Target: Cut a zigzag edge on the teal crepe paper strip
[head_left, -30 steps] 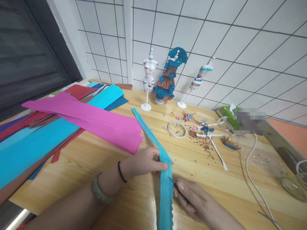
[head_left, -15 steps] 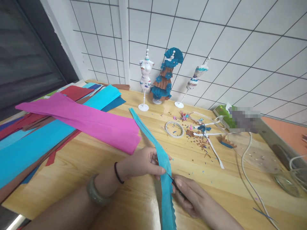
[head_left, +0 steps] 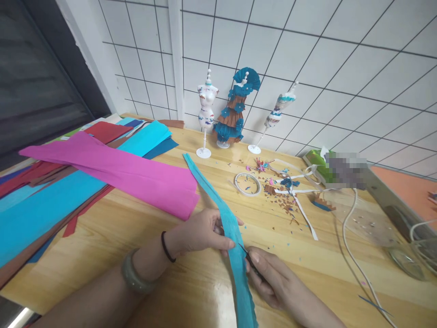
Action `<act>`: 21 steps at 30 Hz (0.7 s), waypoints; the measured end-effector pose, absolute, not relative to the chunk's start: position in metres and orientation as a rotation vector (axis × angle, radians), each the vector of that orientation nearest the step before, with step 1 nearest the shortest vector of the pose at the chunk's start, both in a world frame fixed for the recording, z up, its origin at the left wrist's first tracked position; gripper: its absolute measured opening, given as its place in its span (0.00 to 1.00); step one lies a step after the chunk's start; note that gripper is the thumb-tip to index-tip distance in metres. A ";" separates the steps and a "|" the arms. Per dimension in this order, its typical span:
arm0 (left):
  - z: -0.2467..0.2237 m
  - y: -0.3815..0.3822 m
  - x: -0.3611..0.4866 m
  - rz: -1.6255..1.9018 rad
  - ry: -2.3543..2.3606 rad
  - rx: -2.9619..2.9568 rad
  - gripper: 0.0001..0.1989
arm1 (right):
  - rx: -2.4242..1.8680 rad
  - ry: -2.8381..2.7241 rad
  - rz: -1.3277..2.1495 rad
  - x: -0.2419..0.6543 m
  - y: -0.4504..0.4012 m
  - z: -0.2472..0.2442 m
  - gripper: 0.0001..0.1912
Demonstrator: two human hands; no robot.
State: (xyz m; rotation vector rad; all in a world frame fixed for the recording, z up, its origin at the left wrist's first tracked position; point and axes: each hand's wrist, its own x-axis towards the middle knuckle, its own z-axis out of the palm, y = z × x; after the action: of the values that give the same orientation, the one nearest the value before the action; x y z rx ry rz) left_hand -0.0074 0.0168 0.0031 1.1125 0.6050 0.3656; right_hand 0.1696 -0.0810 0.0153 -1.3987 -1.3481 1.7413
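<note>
A long turquoise crepe paper strip (head_left: 235,255) runs from the middle of the table toward me, its near right edge cut in a scalloped line. My left hand (head_left: 208,232) pinches the strip, thumb on top and fingers beneath. In my right hand (head_left: 271,275) is a dark pair of small scissors (head_left: 251,263), closed round by my fingers. The scissors' pointed tip meets the strip's right edge, just right of my left thumb. My right fingers hide most of the handles.
Folded magenta paper (head_left: 143,177) lies over stacked coloured sheets (head_left: 68,191) at left. Behind stand a bare mannequin (head_left: 206,109), a dressed mannequin (head_left: 235,114) and a leaning mannequin (head_left: 278,111). A tape roll (head_left: 247,174), paper scraps (head_left: 288,202) and a white cable (head_left: 348,246) are at right.
The near end of the strip has swung slightly to the right. Both hands keep nearly the same place, and the scissors stay at the strip's right edge.
</note>
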 end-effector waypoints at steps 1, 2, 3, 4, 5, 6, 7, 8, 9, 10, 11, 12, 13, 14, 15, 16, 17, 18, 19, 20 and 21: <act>0.003 0.017 -0.007 0.369 0.605 1.112 0.24 | -1.405 -1.337 1.735 0.170 -0.081 0.015 0.21; 0.002 0.017 -0.007 0.371 0.603 1.112 0.25 | -1.412 -1.329 1.729 0.170 -0.081 0.015 0.21; 0.002 0.016 -0.007 0.375 0.602 1.111 0.26 | -1.416 -1.324 1.722 0.170 -0.081 0.015 0.21; 0.002 0.016 -0.007 0.379 0.601 1.106 0.27 | -1.420 -1.318 1.712 0.170 -0.081 0.015 0.21; 0.003 0.016 -0.007 0.384 0.603 1.102 0.28 | -1.422 -1.311 1.700 0.170 -0.081 0.015 0.21; 0.003 0.016 -0.007 0.391 0.608 1.098 0.28 | -1.422 -1.304 1.688 0.170 -0.080 0.015 0.21; 0.004 0.016 -0.006 0.399 0.616 1.098 0.29 | -1.420 -1.297 1.676 0.170 -0.080 0.015 0.21; 0.005 0.015 -0.006 0.407 0.621 1.099 0.30 | -1.417 -1.285 1.663 0.170 -0.079 0.015 0.21; 0.005 0.015 -0.005 0.416 0.624 1.104 0.30 | -1.413 -1.273 1.656 0.169 -0.079 0.015 0.22; 0.005 0.014 -0.005 0.421 0.627 1.111 0.30 | -1.407 -1.262 1.650 0.169 -0.079 0.014 0.22; 0.006 0.014 -0.005 0.425 0.632 1.117 0.31 | -1.402 -1.256 1.647 0.169 -0.079 0.014 0.21; 0.005 0.013 -0.004 0.428 0.637 1.123 0.31 | -1.397 -1.251 1.642 0.168 -0.079 0.014 0.21; 0.005 0.013 -0.004 0.429 0.643 1.130 0.31 | -1.392 -1.250 1.642 0.168 -0.079 0.013 0.21; 0.005 0.013 -0.004 0.432 0.649 1.134 0.31 | -1.390 -1.254 1.641 0.168 -0.079 0.013 0.21; 0.005 0.012 -0.004 0.438 0.656 1.139 0.31 | -1.390 -1.259 1.639 0.168 -0.079 0.012 0.21; 0.005 0.012 -0.004 0.444 0.661 1.140 0.31 | -1.396 -1.264 1.637 0.168 -0.080 0.012 0.21; 0.004 0.012 -0.004 0.450 0.665 1.140 0.31 | -1.405 -1.268 1.635 0.168 -0.080 0.012 0.20; 0.004 0.012 -0.004 0.455 0.672 1.139 0.31 | -1.416 -1.272 1.630 0.169 -0.080 0.012 0.20; 0.004 0.012 -0.003 0.460 0.676 1.135 0.31 | -1.425 -1.278 1.626 0.169 -0.080 0.012 0.20; 0.004 0.012 -0.003 0.464 0.678 1.128 0.30 | -1.429 -1.281 1.625 0.169 -0.080 0.012 0.20; 0.003 0.013 -0.003 0.466 0.676 1.123 0.30 | -1.429 -1.285 1.632 0.169 -0.080 0.013 0.21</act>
State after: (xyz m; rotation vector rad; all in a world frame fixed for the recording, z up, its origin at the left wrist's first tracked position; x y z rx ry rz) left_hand -0.0031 0.0125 0.0033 1.1232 0.6762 0.4662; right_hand 0.1686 -0.0795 0.0126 -1.4294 -1.2852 1.6323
